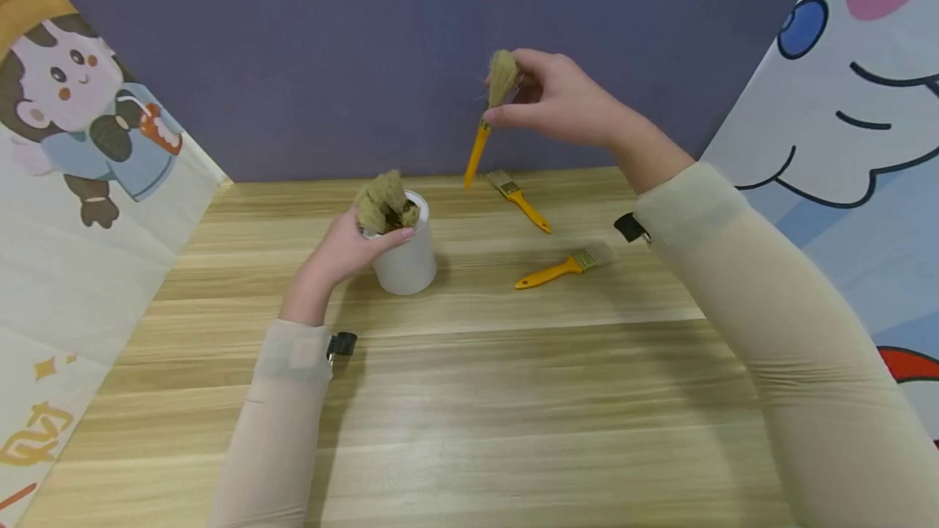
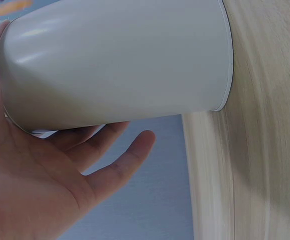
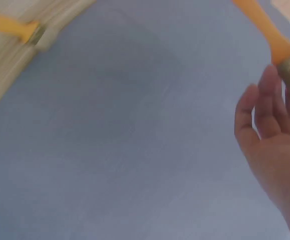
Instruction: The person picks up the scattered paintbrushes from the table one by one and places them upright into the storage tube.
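Note:
A white cylindrical container stands upright on the wooden table, with bristle ends of brushes sticking up out of its mouth. My left hand holds the container by its upper rim, thumb across the near side; the left wrist view shows its smooth wall with some fingers spread beyond it. Higher up and to the right, my right hand pinches a paintbrush around its bristle end, the yellow handle pointing down. In the right wrist view, that handle rises from the fingertips.
Two more yellow-handled paintbrushes lie on the table right of the container: one near the back edge, another closer to me. A dark blue-grey wall rises behind the table. Cartoon-printed panels flank it at left and right.

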The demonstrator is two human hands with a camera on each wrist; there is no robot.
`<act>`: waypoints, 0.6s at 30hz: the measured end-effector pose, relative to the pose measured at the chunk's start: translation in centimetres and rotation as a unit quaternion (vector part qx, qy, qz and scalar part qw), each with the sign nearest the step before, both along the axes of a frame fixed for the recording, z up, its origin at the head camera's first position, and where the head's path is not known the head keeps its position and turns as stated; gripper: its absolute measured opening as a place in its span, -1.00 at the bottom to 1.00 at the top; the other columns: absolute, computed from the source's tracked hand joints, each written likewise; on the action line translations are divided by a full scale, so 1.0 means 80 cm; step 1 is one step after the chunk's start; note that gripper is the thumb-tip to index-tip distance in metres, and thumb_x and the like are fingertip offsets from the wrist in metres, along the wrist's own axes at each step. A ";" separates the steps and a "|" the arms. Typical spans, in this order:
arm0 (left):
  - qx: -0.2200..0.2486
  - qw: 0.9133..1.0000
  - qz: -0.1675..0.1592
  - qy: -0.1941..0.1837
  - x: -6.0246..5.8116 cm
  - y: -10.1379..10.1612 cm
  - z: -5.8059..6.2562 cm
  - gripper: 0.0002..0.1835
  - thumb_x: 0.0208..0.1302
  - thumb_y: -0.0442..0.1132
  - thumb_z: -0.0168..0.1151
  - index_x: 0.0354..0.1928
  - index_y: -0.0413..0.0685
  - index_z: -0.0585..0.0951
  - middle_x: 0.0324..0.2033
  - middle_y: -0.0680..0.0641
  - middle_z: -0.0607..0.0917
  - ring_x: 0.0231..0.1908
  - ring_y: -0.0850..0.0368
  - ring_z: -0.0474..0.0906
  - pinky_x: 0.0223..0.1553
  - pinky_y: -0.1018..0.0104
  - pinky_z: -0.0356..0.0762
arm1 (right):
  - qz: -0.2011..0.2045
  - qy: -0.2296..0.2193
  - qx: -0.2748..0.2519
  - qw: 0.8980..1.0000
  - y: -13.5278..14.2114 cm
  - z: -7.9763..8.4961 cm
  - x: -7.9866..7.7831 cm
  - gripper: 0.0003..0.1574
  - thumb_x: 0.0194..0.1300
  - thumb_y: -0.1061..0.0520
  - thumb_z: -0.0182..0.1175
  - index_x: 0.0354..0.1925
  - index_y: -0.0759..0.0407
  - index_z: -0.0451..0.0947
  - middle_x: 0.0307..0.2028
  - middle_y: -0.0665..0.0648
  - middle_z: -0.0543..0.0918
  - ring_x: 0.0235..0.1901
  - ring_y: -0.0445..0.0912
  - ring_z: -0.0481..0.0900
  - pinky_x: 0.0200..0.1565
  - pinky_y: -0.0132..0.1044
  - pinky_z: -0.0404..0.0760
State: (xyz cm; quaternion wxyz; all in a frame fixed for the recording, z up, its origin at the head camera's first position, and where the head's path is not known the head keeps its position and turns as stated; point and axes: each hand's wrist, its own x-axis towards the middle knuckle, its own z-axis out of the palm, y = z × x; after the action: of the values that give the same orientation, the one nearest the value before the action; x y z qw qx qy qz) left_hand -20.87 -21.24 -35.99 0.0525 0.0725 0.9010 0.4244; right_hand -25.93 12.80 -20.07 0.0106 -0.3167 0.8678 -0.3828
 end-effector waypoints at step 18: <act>0.003 1.000 -0.013 0.001 -0.003 0.001 -0.002 0.18 0.14 0.54 0.39 0.70 0.36 0.08 0.60 -0.09 0.35 0.56 -0.17 0.32 0.51 -0.30 0.37 | 0.110 0.053 0.089 0.989 -0.102 -0.025 0.004 -0.56 0.53 -0.02 0.32 0.24 0.07 0.46 0.10 0.04 0.67 -0.08 -0.14 0.71 0.04 -0.23 0.72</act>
State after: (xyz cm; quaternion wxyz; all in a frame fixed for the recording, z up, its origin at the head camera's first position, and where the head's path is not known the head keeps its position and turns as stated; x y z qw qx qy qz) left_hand -21.12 -21.20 -36.13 0.0574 0.0850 0.8988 0.4262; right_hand -25.64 4.67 -22.04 0.0349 -0.4278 0.8575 -0.2836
